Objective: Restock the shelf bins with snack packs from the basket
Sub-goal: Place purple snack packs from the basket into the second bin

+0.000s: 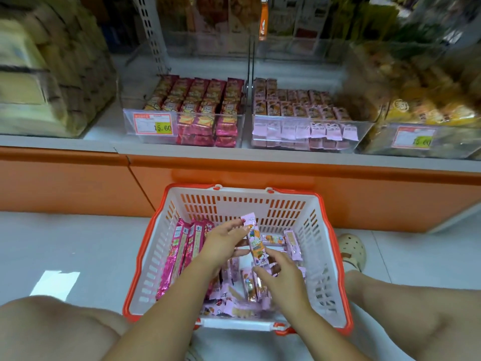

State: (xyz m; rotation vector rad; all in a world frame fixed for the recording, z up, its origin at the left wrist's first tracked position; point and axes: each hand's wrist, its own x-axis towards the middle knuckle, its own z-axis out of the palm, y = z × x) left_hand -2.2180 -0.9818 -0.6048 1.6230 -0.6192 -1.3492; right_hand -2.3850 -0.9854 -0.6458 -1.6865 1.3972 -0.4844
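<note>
Well, from the head camera the person crouches on the pale floor [78, 243] before a low shelf, bare knees out to left and right. Between them sits the basket [325, 259], white with an orange rim, close against the orange shelf base [260, 178]. Both hands are down in it.

The left hand [221, 247] has its fingers spread and lightly bent. Its fingertips and thumb hold a pale pink pack [256, 243] that stands nearly upright over the basket's middle. The right hand [285, 281] comes in from the near side, forefinger and thumb pinching the lower end of the same pack.

Along the left wall of the basket, long dark pink packs [179, 256] lean side by side. Loose pale pink packs [231, 310] litter the bottom on the near and right sides.

On the shelf beyond, two clear bins stand side by side. The left bin [145, 138] holds rows of red and dark pink packs and bears a price label [153, 125] reading 15.60 on its front. The right bin [363, 136] holds rows of pale pink packs, much the same colour as the one in hand. Farther right, a third bin [447, 149] with yellowish packs is blurred. A beige clog [352, 247] shows just right of the basket.
</note>
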